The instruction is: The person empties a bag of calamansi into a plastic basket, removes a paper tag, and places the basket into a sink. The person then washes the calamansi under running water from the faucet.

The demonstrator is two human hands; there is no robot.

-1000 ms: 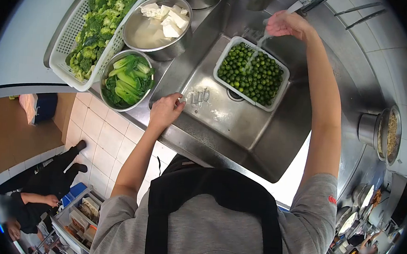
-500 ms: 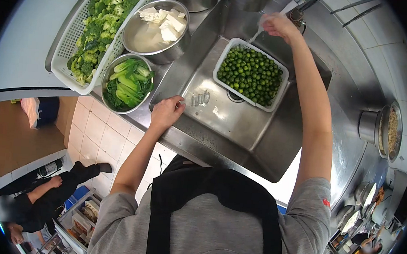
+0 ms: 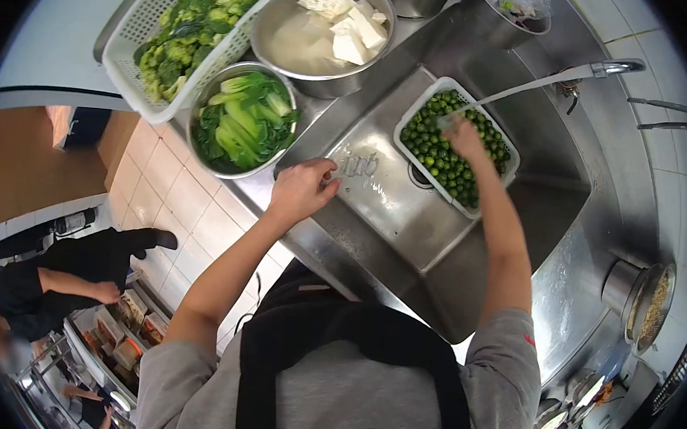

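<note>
A white basket point(image 3: 401, 141) in the sink point(image 3: 406, 235) holds many small round green fruits point(image 3: 442, 166) that look like limes. My right hand point(image 3: 466, 139) is over the basket with its fingers down at the fruits. Water from the tap point(image 3: 609, 67) runs in a long stream point(image 3: 528, 86) and splashes by these fingers, which are smeared, so their grip cannot be made out. My left hand point(image 3: 301, 192) rests on the front left rim of the sink, thumb apart from the fingers, holding nothing.
Left of the sink stand a bowl of leafy greens point(image 3: 242, 124), a pot of tofu point(image 3: 356, 36) in cloudy water and a white basket of broccoli point(image 3: 180, 48). A metal pot point(image 3: 525, 16) is behind. At the lower left, a person in black point(image 3: 77, 264) stands by food containers.
My right hand has come down from beside the tap to the green fruits in the basket. My left hand stays on the sink rim. The view has shifted.
</note>
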